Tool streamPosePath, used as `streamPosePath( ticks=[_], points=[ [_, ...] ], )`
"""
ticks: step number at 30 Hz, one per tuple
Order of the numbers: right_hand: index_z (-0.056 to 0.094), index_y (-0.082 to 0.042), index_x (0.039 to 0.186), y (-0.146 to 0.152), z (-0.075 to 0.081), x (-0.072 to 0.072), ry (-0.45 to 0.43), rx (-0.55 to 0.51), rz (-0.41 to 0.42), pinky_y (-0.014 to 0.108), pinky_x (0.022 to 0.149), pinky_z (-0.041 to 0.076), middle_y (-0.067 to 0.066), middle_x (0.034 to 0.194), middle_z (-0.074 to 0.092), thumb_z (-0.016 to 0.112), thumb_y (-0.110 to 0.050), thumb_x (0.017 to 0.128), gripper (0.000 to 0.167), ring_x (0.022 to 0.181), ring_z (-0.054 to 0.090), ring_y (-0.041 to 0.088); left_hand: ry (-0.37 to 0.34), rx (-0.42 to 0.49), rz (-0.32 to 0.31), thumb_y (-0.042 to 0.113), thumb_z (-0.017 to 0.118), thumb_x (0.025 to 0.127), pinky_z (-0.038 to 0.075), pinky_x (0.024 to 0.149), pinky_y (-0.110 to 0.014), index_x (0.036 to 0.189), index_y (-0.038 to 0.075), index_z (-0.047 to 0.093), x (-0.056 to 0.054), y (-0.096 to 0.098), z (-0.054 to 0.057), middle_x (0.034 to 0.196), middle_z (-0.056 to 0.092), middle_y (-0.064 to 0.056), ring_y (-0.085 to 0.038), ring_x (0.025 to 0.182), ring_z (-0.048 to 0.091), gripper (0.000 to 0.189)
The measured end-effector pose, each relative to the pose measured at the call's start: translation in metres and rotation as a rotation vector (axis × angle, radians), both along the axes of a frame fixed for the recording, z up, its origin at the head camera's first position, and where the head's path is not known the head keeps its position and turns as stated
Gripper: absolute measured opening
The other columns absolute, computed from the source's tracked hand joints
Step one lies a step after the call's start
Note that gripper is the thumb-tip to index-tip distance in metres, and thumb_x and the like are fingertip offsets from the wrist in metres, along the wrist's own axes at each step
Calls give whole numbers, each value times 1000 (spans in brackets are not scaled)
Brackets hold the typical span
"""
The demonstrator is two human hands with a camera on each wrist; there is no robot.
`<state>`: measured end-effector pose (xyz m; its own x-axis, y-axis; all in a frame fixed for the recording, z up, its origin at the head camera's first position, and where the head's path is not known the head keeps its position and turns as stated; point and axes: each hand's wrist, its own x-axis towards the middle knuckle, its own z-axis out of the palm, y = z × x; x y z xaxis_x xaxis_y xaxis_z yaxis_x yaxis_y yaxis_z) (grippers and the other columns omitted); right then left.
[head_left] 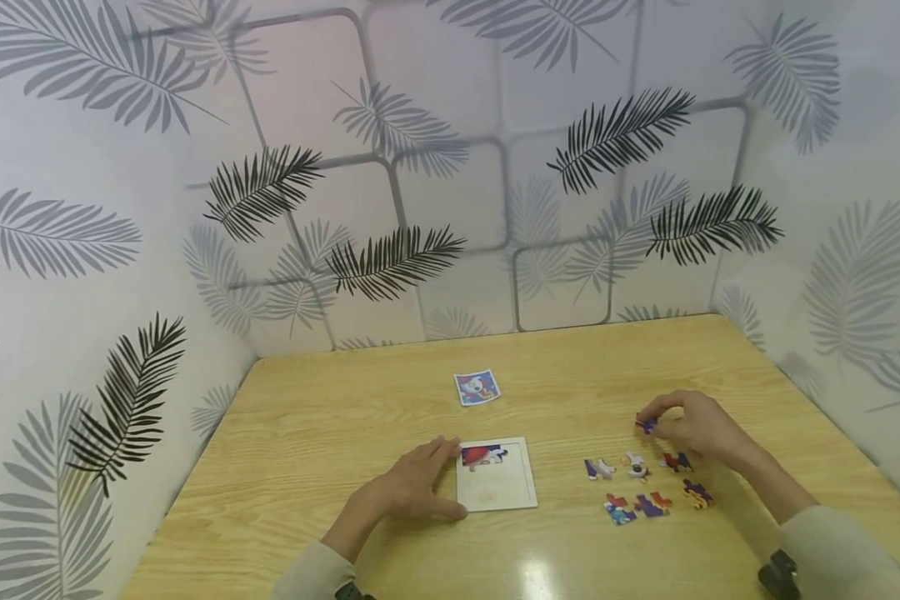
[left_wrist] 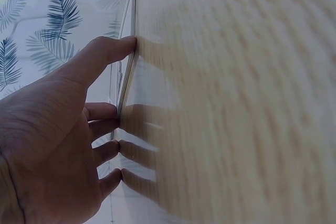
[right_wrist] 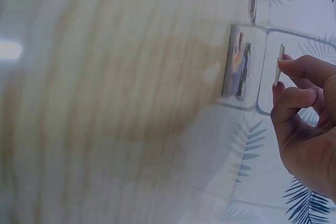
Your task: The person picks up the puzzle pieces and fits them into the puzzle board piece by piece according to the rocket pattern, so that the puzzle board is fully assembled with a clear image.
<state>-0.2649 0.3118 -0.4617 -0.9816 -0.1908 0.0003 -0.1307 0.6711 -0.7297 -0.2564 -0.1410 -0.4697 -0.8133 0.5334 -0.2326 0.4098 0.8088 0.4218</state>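
Note:
A square white puzzle tray [head_left: 497, 492] lies on the table, with joined red, white and purple pieces [head_left: 483, 456] in its upper left corner. Along the tray's left edge rests my left hand [head_left: 412, 485], its thumb touching near the lower corner and a fingertip near the upper one. In the left wrist view the thumb [left_wrist: 113, 51] meets the tray's thin edge [left_wrist: 126, 80]. To the right, my right hand [head_left: 699, 429] pinches a dark purple puzzle piece [head_left: 647, 425] between thumb and fingers. The right wrist view shows that piece [right_wrist: 279, 66] edge-on, held above the table.
Several loose puzzle pieces [head_left: 653, 504] lie in two rough rows between the tray and my right hand. A small picture card [head_left: 477, 388] of a white dog-like figure sits behind the tray. A leaf-patterned wall covering [head_left: 450, 200] rises at the wooden table's [head_left: 330, 408] back edge.

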Motion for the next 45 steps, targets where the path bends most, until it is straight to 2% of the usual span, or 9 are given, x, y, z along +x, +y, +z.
streamPosePath(
  ticks=[9, 14, 18, 20, 27, 32, 38, 45],
  points=[
    [74, -14, 109, -19, 1, -4, 55, -39, 76, 22, 36, 35, 18, 124, 67, 67, -8, 90, 21, 39, 27, 2, 11, -6, -7, 58, 73, 82, 24, 123, -56, 159, 16, 25, 1, -1, -3, 165, 24, -15, -36, 152, 24, 100],
    [75, -17, 107, -30, 3, -9, 85, -28, 109, 24, 42, 42, 16, 125, 67, 69, -10, 91, 19, 42, 33, 2, 20, -7, -15, 58, 73, 83, 25, 122, -56, 159, 16, 25, 1, -1, 1, 165, 25, -14, -37, 151, 25, 99],
    [74, -16, 108, -41, 5, -11, 69, -61, 134, 25, 38, 42, 17, 129, 64, 68, -9, 91, 19, 40, 36, 3, 25, -5, -26, 57, 72, 84, 25, 122, -56, 158, 17, 26, -2, 0, 1, 164, 26, -14, -37, 151, 25, 97],
    [74, -15, 109, -48, 6, -13, 54, -79, 146, 25, 34, 39, 19, 131, 63, 67, -8, 92, 20, 36, 31, 4, 26, -5, -27, 57, 72, 84, 25, 122, -56, 158, 16, 26, -3, 0, 0, 165, 25, -14, -37, 151, 25, 97],
    [74, -13, 109, -73, 13, -14, 35, -99, 163, 22, 36, 39, 19, 132, 59, 67, -7, 92, 19, 36, 33, 5, 2, 0, -9, 59, 72, 83, 21, 124, -55, 160, 18, 24, -2, -3, -2, 166, 22, -13, -36, 153, 22, 100],
    [75, -13, 108, -86, 16, -14, 33, -101, 182, 22, 35, 39, 19, 133, 58, 68, -8, 91, 19, 36, 33, 6, 11, -4, -13, 60, 72, 83, 22, 124, -55, 159, 19, 24, -3, -2, -3, 166, 23, -12, -35, 153, 23, 99],
    [75, -14, 107, -95, 13, -17, 26, -110, 192, 23, 35, 39, 19, 133, 58, 68, -7, 91, 19, 38, 34, 6, 36, 14, -36, 61, 72, 82, 22, 123, -57, 159, 18, 26, -5, -3, -6, 165, 25, -12, -37, 152, 23, 99],
    [75, -14, 107, -109, 4, -20, 31, -143, 227, 19, 37, 35, 17, 128, 60, 67, -5, 91, 20, 39, 29, 5, 25, 10, -41, 58, 72, 84, 22, 123, -57, 158, 15, 27, -3, -2, -1, 165, 25, -14, -38, 152, 24, 97]
  ],
)
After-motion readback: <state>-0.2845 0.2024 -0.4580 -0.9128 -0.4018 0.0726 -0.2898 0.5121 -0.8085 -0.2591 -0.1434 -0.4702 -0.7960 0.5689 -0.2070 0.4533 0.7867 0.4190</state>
